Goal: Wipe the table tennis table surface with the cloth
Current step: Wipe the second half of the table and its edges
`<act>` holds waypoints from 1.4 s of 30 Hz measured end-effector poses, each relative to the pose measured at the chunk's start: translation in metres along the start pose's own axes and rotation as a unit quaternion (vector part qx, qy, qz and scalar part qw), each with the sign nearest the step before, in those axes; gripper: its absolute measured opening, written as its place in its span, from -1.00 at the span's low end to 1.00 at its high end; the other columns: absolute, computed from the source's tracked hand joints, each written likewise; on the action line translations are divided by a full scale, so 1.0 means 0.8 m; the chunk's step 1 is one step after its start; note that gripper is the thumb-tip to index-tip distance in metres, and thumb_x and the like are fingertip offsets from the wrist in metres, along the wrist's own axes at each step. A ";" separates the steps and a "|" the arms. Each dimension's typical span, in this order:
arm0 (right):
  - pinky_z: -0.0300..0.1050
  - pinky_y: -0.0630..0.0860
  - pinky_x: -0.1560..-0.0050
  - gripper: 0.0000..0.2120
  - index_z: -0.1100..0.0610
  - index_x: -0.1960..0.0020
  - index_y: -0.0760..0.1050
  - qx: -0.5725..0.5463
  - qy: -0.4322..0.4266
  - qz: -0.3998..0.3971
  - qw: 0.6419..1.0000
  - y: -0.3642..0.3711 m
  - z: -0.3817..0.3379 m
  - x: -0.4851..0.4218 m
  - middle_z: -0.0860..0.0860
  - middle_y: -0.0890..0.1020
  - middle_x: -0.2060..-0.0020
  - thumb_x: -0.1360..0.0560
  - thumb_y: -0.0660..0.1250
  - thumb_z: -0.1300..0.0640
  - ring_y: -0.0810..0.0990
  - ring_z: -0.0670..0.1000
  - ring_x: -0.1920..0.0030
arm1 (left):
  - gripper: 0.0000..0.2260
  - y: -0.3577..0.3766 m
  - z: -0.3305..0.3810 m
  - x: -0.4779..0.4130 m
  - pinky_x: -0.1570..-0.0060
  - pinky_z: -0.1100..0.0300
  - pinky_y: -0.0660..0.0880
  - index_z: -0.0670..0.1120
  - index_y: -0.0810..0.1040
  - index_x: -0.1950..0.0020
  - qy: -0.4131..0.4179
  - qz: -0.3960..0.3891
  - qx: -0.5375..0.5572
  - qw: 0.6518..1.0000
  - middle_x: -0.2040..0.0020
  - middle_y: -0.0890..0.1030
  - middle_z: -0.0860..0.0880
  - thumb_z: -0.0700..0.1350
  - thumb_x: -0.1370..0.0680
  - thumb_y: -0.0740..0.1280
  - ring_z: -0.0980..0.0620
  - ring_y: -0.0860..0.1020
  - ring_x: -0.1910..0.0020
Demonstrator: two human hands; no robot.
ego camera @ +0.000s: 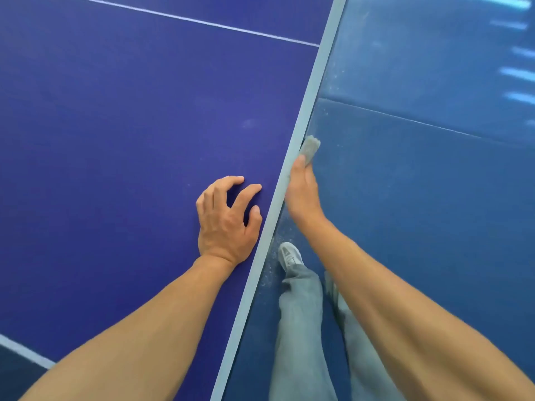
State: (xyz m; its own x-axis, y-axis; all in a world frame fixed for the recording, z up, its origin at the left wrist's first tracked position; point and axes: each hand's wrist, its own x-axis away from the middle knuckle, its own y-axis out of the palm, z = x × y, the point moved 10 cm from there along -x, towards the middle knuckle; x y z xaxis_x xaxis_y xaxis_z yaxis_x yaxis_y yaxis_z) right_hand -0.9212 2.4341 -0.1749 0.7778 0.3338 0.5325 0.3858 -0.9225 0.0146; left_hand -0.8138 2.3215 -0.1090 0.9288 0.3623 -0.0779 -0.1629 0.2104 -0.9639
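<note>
The blue table tennis table point(115, 125) fills the left and middle of the view, its pale edge band point(311, 102) running diagonally. My left hand point(225, 221) rests on the tabletop close to that edge, fingers curled and apart, holding nothing. My right hand point(301, 192) is over the side of the table, pressed against the edge band. It grips a small grey cloth point(310, 147), which sticks out past my thumb and touches the table's side.
A white centre line point(191, 20) crosses the tabletop at the far side, and a white border line point(23, 351) shows at the lower left corner. Blue floor point(434, 198) lies to the right, dusty near the table. My grey trousers point(301, 328) and white shoe point(289, 256) are below.
</note>
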 end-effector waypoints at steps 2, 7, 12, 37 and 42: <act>-0.62 0.04 -0.36 -0.50 -0.05 -0.68 0.05 0.001 -0.013 0.060 0.998 -0.024 -0.047 -0.067 -0.48 0.21 -0.48 -0.76 -0.14 -0.12 0.18 -0.53 -0.40 | -0.70 -0.002 0.001 -0.001 -0.32 -0.15 0.33 0.07 0.51 -0.32 0.002 -0.002 0.005 1.000 -0.34 0.49 -0.09 -0.03 -0.58 0.29 -0.16 0.44 -0.33; 0.01 -0.08 -0.67 -0.42 0.01 -0.71 -0.05 -0.015 -0.004 0.083 0.996 -0.020 -0.058 -0.070 -0.11 0.03 -0.68 -0.75 -0.16 -0.17 -0.02 -0.15 -0.65 | -0.70 0.003 -0.001 -0.003 -0.33 -0.16 0.31 0.07 0.50 -0.32 -0.003 -0.020 -0.006 1.000 -0.34 0.47 -0.10 -0.01 -0.58 0.26 -0.18 0.44 -0.34; 0.02 -0.08 -0.67 -0.42 0.01 -0.70 -0.20 0.041 -0.054 -0.013 0.998 0.016 0.008 0.060 -0.19 -0.11 -0.68 -0.76 -0.05 -0.04 -0.12 -0.25 -0.63 | -0.69 0.005 -0.002 -0.003 -0.32 -0.16 0.31 0.07 0.51 -0.33 0.001 -0.029 -0.016 0.999 -0.36 0.43 -0.10 -0.01 -0.58 0.26 -0.19 0.42 -0.36; 0.26 -0.22 -0.63 -0.38 0.21 -0.69 -0.07 0.637 -0.279 -0.047 0.717 0.130 -0.148 -0.113 0.20 -0.05 -0.68 -0.74 -0.04 -0.06 -0.14 0.26 -0.67 | -0.63 0.005 -0.004 -0.006 -0.43 -0.10 0.27 -0.04 0.47 -0.34 -0.023 -0.030 0.006 0.999 -0.36 0.44 -0.05 0.01 -0.55 0.27 -0.10 0.38 -0.40; 0.27 -0.18 -0.63 -0.40 0.16 -0.70 -0.06 0.665 -0.351 -0.157 0.640 0.202 -0.145 -0.110 0.13 -0.04 -0.69 -0.75 -0.04 -0.07 -0.12 0.24 -0.67 | -0.65 0.001 -0.007 -0.005 -0.45 -0.08 0.27 -0.11 0.46 -0.30 -0.037 -0.021 0.032 0.999 -0.35 0.46 -0.05 0.00 -0.55 0.27 -0.11 0.42 -0.38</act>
State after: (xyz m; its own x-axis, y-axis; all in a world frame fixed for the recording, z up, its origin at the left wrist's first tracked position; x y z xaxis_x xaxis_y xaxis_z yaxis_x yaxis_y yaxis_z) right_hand -0.9845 2.2329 -0.1212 0.4089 0.8981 0.1618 0.2951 0.0376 -0.9547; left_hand -0.8159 2.3148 -0.1112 0.9087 0.4170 -0.0172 -0.1479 0.2833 -0.9476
